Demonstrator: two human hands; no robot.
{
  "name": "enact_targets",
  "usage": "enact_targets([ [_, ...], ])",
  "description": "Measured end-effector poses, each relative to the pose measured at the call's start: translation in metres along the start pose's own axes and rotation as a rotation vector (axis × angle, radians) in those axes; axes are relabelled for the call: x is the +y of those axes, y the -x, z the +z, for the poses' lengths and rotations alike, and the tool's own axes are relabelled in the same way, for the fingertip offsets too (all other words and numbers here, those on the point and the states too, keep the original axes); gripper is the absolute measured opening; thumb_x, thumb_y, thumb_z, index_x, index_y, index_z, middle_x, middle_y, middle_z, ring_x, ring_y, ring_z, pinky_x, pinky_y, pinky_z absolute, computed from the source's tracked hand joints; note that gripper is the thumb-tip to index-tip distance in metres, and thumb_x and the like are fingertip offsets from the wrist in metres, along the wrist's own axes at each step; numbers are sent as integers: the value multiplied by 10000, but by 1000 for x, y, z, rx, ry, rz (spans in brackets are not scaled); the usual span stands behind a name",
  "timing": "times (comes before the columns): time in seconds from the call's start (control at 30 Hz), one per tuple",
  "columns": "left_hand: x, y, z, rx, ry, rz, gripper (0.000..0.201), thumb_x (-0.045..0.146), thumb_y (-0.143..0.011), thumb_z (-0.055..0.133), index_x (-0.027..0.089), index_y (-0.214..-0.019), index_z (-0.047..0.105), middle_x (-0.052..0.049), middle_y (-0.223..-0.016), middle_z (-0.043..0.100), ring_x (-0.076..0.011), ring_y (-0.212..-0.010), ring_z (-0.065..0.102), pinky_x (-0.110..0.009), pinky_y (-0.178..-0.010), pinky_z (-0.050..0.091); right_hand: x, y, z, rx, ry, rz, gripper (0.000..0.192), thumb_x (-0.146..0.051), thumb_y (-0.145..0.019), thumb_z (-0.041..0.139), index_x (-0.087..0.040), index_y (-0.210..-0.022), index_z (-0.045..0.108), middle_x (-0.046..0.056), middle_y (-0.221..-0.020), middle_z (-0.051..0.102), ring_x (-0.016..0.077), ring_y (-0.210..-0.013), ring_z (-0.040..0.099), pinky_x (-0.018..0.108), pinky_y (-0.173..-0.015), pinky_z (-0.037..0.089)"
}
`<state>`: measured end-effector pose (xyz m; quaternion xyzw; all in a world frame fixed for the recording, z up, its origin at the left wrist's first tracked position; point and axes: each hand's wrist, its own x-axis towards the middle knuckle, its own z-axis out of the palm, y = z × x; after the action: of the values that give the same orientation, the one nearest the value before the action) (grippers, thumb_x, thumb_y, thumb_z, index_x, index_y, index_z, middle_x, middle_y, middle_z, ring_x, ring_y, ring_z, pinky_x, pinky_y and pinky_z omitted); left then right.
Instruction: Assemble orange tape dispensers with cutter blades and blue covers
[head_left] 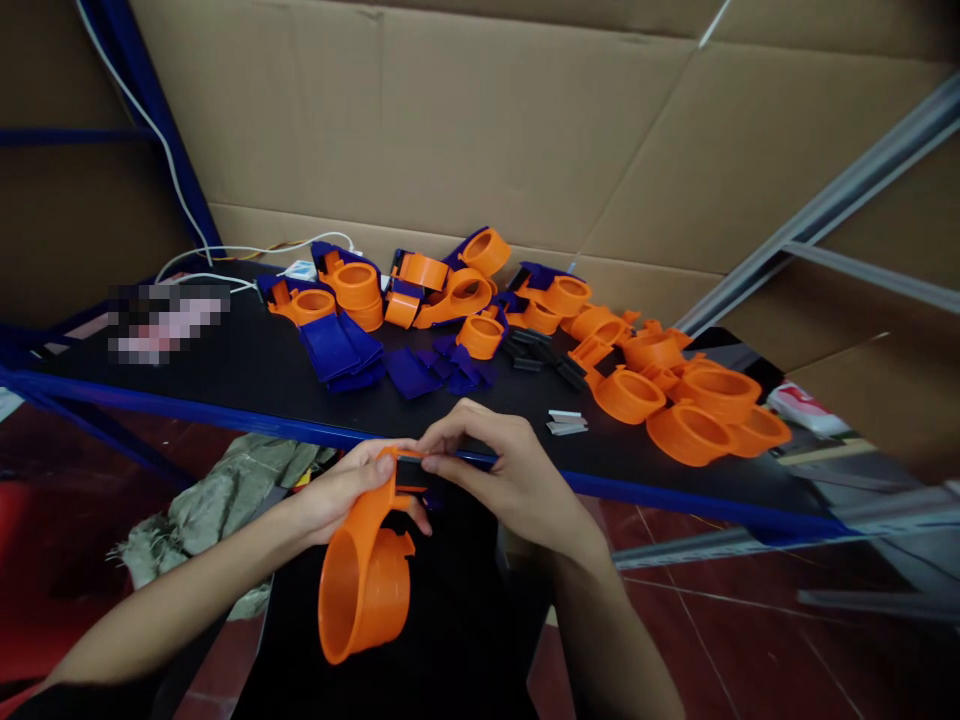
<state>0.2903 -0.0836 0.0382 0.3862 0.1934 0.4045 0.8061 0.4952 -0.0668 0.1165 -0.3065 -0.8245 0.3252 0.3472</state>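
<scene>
We have the orange ring part (365,580) held in front of the desk (247,375), our left hand (337,495) closed around its upper arm while the cup hangs below. Our right hand (502,470) pinches a small black strip (411,462) between thumb and forefinger, right at the top of that arm. We judge it best to keep the left grip firm, line the strip squarely with its seat (hidden by the fingers), and press evenly rather than at one end.
</scene>
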Motion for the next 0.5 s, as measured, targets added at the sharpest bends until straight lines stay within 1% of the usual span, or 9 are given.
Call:
enact_targets([
  [0.13, -2, 1, 4, 34, 43, -55, 494, 461, -683, 851, 174, -1060, 712, -83, -891, 708, -219, -668, 711, -374, -643, 586, 5, -1, -5, -152, -194, 153, 244, -228, -851, 733, -170, -1078, 666, 13, -848, 696, 127, -761, 641, 253, -725, 515],
  [0.17, -2, 2, 5, 37, 50, -67, 491, 445, -666, 867, 169, -1042, 716, -79, -892, 707, -217, -666, 712, -374, -644, 589, 6, -2, -6, -177, -228, 179, 265, -222, -839, 744, -164, -1084, 660, 5, -826, 693, 121, -743, 639, 247, -720, 511],
  [0.23, -1, 2, 7, 37, 61, -75, 491, 423, -644, 885, 166, -1027, 718, -72, -879, 705, -212, -657, 711, -368, -640, 590, 9, -3, -6, -208, -268, 205, 236, -227, -826, 757, -152, -1033, 672, -1, -792, 685, 113, -718, 630, 237, -705, 504],
  [0.33, -3, 1, 4, 36, 57, -89, 482, 401, -690, 862, 173, -1080, 693, -82, -875, 720, -217, -663, 715, -355, -634, 587, 13, -5, -8, -222, -255, 190, 178, -276, -843, 746, -145, -953, 697, 12, -797, 681, 119, -724, 619, 237, -692, 503],
  [0.43, -7, -1, -3, 71, 48, -94, 404, 445, -799, 762, 168, -1075, 661, -110, -868, 735, -233, -669, 724, -359, -628, 584, 16, -6, -13, -226, -151, 111, 213, -317, -888, 699, -166, -1036, 720, 36, -893, 678, 136, -800, 617, 258, -741, 513],
  [0.5, -8, -3, -7, 88, 46, -87, 386, 479, -838, 709, 164, -1053, 655, -114, -854, 735, -233, -664, 724, -362, -630, 584, 18, -6, -15, -241, -94, 60, 269, -332, -867, 725, -184, -1091, 724, 46, -950, 666, 148, -856, 614, 274, -784, 516],
])
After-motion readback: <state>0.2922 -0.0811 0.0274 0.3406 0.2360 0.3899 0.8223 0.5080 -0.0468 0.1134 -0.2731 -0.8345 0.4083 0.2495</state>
